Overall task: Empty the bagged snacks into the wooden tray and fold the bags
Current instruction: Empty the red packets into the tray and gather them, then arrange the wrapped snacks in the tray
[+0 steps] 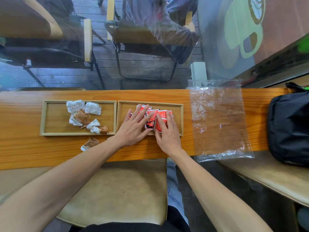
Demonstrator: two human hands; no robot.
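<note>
**Both hands on the red packets**

The left hand [133, 126] lies flat, fingers spread, on the red foil snack packets [153, 115] in the right-hand shallow wooden tray [181, 119]; the right hand [167, 131] presses them too — fingers straight. The clear plastic bag [219, 121] lies flat (unfolded) further right; brown-and-white wrapped snacks [83, 114] fill the left wooden tray [43, 118].

I see a long wooden counter [100, 153] against a glass pane [217, 39]. Beyond the counter, metal-framed chairs [143, 47] stand on dark plank flooring [142, 64]. Below it, nearest me, sits a tan cushioned stool [125, 190].
</note>
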